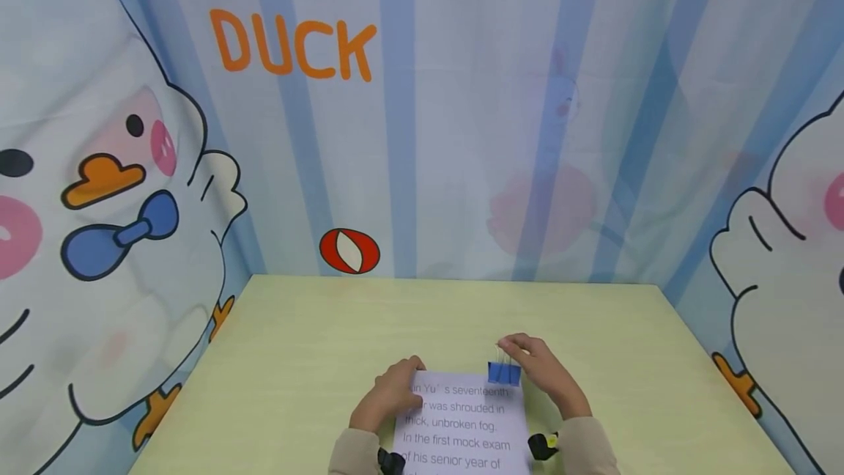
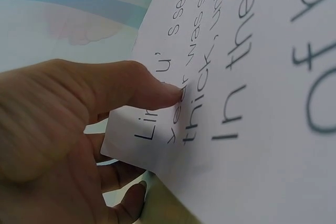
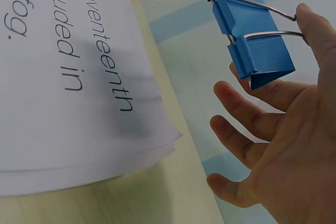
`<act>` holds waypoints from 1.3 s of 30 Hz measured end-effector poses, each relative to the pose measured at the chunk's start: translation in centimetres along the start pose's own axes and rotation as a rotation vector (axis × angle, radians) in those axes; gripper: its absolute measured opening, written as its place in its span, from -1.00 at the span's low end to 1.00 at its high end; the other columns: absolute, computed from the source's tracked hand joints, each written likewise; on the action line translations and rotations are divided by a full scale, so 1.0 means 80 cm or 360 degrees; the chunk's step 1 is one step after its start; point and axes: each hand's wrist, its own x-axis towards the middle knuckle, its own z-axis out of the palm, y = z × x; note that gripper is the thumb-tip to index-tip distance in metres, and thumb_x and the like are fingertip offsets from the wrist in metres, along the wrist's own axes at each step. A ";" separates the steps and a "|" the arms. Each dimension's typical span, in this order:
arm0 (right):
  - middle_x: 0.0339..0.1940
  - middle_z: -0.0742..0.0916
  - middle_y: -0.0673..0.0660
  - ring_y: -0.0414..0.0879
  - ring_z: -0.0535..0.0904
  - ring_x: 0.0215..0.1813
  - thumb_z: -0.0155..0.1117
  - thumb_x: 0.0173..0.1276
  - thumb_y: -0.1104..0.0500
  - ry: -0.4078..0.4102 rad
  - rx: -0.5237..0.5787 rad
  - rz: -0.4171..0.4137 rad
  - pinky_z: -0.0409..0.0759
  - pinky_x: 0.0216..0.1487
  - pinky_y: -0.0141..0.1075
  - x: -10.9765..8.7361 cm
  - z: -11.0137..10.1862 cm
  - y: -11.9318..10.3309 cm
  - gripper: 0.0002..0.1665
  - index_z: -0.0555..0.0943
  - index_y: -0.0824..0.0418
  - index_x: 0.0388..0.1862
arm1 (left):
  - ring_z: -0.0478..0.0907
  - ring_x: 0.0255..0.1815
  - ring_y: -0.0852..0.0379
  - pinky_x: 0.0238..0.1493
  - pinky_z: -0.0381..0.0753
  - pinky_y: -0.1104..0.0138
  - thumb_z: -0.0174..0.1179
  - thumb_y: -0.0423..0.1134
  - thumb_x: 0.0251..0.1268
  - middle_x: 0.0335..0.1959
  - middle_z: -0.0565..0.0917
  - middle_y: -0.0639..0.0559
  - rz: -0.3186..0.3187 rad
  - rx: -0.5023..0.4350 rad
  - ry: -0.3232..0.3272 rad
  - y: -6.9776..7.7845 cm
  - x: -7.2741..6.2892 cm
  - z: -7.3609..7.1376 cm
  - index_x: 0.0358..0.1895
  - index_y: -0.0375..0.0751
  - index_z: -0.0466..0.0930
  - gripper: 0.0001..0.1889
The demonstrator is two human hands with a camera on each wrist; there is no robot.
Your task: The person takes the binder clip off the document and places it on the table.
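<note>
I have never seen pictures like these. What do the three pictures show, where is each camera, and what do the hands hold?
No machine is here: a person works with two bare hands. The wide picture comes from a camera on the person's head; the two close pictures come from cameras on the wrists. On the pale table lies a stack of printed paper. The left hand pinches the stack's corner, thumb on top. The right hand pinches the wire handles of a blue binder clip, held near the paper's top edge. Behind hangs a duck-patterned curtain.
</note>
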 end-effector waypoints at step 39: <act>0.25 0.60 0.37 0.32 0.42 0.36 -0.01 0.64 -0.03 0.0009 -0.0118 0.0102 0.30 0.36 0.22 -0.034 -0.058 0.035 -0.43 0.57 0.45 0.22 | 0.52 -0.13 -0.05 0.23 0.20 -0.37 0.43 -0.46 0.01 -0.15 0.62 -0.01 0.0021 -0.0003 -0.0017 -0.001 0.000 -0.002 0.01 -0.20 0.54 -0.56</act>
